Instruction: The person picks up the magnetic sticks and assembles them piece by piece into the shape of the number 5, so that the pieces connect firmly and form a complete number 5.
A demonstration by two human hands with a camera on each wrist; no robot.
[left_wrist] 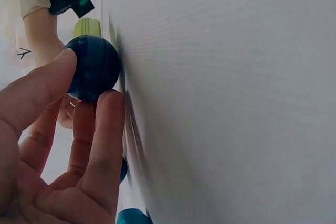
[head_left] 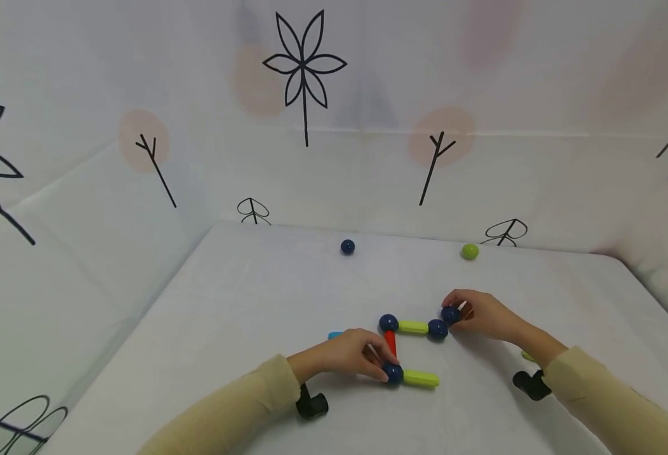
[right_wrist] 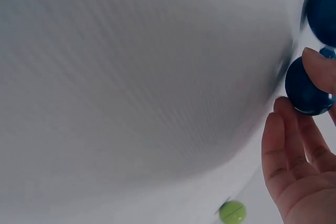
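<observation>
White tabletop [head_left: 254, 278]: bears every loose and joined piece; its smooth-looking surface would probably let a nudged ball roll.
Left hand [head_left: 352, 352]: thumb and fingertips pinch the near navy ball [head_left: 393, 373] at the open shape's near corner; a slack hold here could let the whole shape swivel if it is bumped.
Right hand [head_left: 480, 315]: thumb and fingers pinch the loose navy ball [head_left: 450, 315], just beside the shape's far right corner; whether the two balls touch, I cannot tell. A slip of the fingertips could drop it against that corner.
Lower lime rod [head_left: 421, 379]: runs right from the near navy ball, its other end free; a brush from a passing wrist might knock it askew.
Upper lime rod [head_left: 413, 327]: lies between the far left navy ball [head_left: 388, 323] and the far right navy ball [head_left: 438, 329]; a sideways push could part it from either.
Red rod [head_left: 390, 344]: links the left-side balls; twisting the near one might loosen it.
Blue piece [head_left: 334, 335]: mostly hidden behind the left hand, so easily swept aside unseen.
</observation>
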